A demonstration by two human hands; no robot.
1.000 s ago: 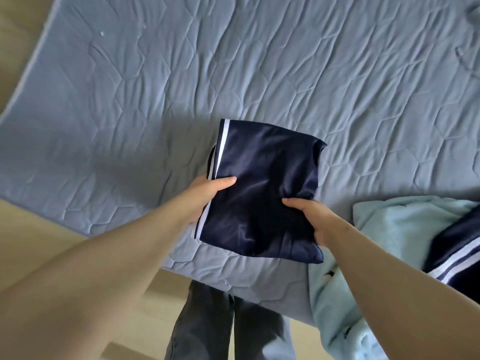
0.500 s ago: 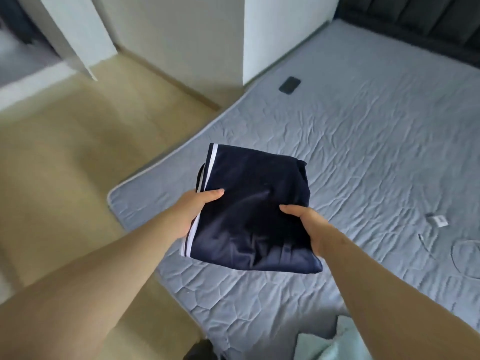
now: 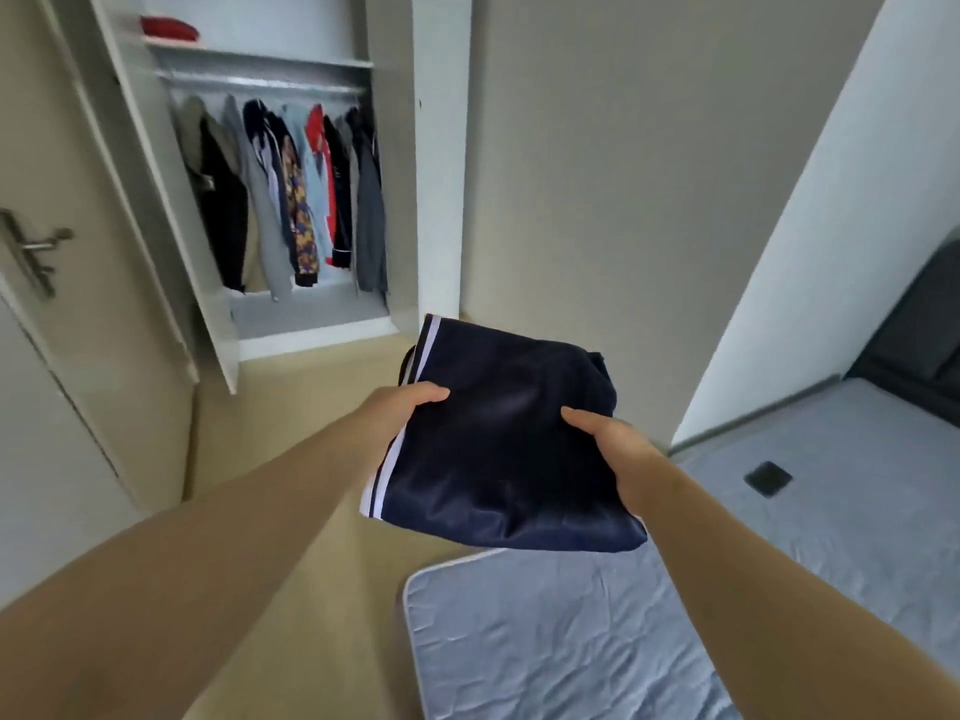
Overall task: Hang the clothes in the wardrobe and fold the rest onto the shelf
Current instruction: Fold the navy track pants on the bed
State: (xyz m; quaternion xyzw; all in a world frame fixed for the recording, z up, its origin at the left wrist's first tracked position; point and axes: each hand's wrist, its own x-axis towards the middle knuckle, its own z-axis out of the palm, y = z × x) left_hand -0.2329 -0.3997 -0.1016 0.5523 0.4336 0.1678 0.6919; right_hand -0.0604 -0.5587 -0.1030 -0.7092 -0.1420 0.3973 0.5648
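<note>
Soft, even daylight; motion blur throughout, wide-angle bending at edges

Underside of folded garment (image 3: 498, 449) hidden, door handle (image 3: 37, 250) blurred

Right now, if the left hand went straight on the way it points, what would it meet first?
Beyond the garment that the left hand grips, probably the wall right of the wardrobe; depth is unclear.

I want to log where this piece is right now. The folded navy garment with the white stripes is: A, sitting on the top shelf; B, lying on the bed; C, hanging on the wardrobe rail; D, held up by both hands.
D: the left hand and the right hand each grip a side of the folded navy garment, above the floor, clear of the bed and outside the open wardrobe.
</note>
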